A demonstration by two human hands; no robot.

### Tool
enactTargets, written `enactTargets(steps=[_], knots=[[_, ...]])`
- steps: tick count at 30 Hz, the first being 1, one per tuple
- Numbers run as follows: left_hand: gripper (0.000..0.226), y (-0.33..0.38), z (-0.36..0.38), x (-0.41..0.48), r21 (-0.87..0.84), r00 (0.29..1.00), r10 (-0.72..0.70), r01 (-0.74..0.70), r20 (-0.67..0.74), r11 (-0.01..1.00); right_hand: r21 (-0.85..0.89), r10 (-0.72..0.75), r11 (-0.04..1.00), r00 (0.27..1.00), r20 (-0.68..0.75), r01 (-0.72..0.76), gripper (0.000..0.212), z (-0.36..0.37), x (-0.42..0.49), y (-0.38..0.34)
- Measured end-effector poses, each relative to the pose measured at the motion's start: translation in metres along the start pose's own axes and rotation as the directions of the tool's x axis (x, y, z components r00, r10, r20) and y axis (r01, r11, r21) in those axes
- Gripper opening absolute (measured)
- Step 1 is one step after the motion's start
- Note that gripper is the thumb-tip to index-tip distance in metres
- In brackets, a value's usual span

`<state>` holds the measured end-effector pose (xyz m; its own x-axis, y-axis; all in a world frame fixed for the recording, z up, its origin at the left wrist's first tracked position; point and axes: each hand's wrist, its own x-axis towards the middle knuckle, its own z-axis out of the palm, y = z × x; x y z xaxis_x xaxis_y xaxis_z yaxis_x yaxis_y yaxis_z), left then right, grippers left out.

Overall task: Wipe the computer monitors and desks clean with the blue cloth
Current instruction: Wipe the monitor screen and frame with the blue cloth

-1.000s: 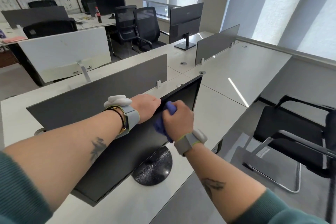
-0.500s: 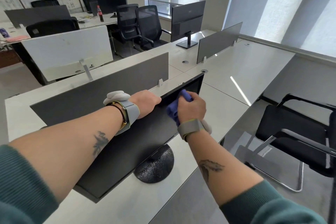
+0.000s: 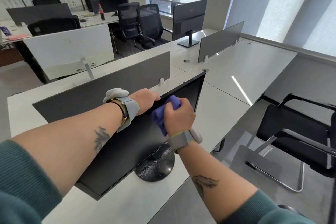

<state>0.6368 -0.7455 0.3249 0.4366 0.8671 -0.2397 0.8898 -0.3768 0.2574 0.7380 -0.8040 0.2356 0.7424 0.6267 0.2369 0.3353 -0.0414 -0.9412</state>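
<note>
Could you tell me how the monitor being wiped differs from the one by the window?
The wiped monitor shows its screen, on a round base; the window monitor shows its back, on a rectangular base. The left hand holds the wiped one's top edge; the other stands untouched. Both are black.

The person is wearing teal ribbed sleeves (image 3: 21, 183), grey bands (image 3: 131, 112) with pale pods on both wrists, and showing dark tattoos (image 3: 101, 137) on both forearms.

grey divider (image 3: 112, 85) behind monitor (image 3: 127, 147); desk (image 3: 227, 114) rightward open
</note>
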Motion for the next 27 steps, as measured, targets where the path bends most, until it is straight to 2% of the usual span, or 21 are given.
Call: enactTargets(steps=[2,4,6,7,9,12,15,18,20,23,25,27], knots=[[0.040,0.003,-0.002,-0.001,-0.034,1.000,-0.022,0.022,0.014,0.999,0.018,-0.019,1.000,1.000,0.006,0.018,0.008,0.004,-0.011,-0.005],[0.036,0.004,-0.005,-0.005,-0.117,0.999,-0.038,0.041,0.035,0.992,0.018,-0.178,0.984,0.976,0.125,0.177,0.015,0.011,-0.047,-0.007],[0.042,0.000,-0.008,-0.011,-0.142,0.996,-0.057,0.066,0.062,0.988,0.052,-0.290,0.957,0.929,0.229,0.286,0.017,0.012,-0.073,-0.001],[0.049,-0.006,-0.008,-0.016,-0.169,0.995,-0.079,0.088,0.063,0.982,0.058,-0.278,0.961,0.935,0.221,0.272,0.014,0.013,-0.074,0.001],[0.063,-0.014,-0.006,-0.023,-0.252,0.988,-0.126,0.144,0.083,0.957,0.031,-0.171,0.985,0.980,0.101,0.169,0.013,0.012,-0.055,0.003],[0.063,-0.039,-0.007,-0.044,-0.334,0.981,-0.159,0.188,0.113,0.924,0.079,-0.073,0.994,0.997,0.021,0.071,0.011,0.012,-0.047,-0.005],[0.049,-0.061,-0.012,-0.069,-0.400,0.978,-0.146,0.195,0.152,0.896,0.086,-0.152,0.985,0.986,0.062,0.147,0.014,0.024,-0.084,-0.012],[0.043,-0.089,-0.016,-0.099,-0.464,0.958,-0.197,0.275,0.210,0.842,0.091,-0.296,0.954,0.942,0.158,0.285,0.015,0.037,-0.142,-0.016],[0.051,-0.104,-0.014,-0.112,-0.476,0.943,-0.221,0.318,0.250,0.820,0.122,-0.376,0.926,0.902,0.215,0.357,0.013,0.043,-0.172,-0.017],[0.069,-0.127,-0.009,-0.125,-0.463,0.949,-0.239,0.310,0.206,0.831,0.152,-0.473,0.881,0.830,0.297,0.448,0.014,0.050,-0.206,-0.022],[0.064,-0.140,-0.008,-0.136,-0.492,0.948,-0.235,0.312,0.213,0.813,0.129,-0.461,0.887,0.842,0.280,0.443,0.016,0.054,-0.217,-0.029],[0.051,-0.151,-0.006,-0.148,-0.624,0.938,-0.197,0.338,0.285,0.705,0.139,-0.388,0.920,0.902,0.190,0.367,0.015,0.056,-0.218,-0.040]])
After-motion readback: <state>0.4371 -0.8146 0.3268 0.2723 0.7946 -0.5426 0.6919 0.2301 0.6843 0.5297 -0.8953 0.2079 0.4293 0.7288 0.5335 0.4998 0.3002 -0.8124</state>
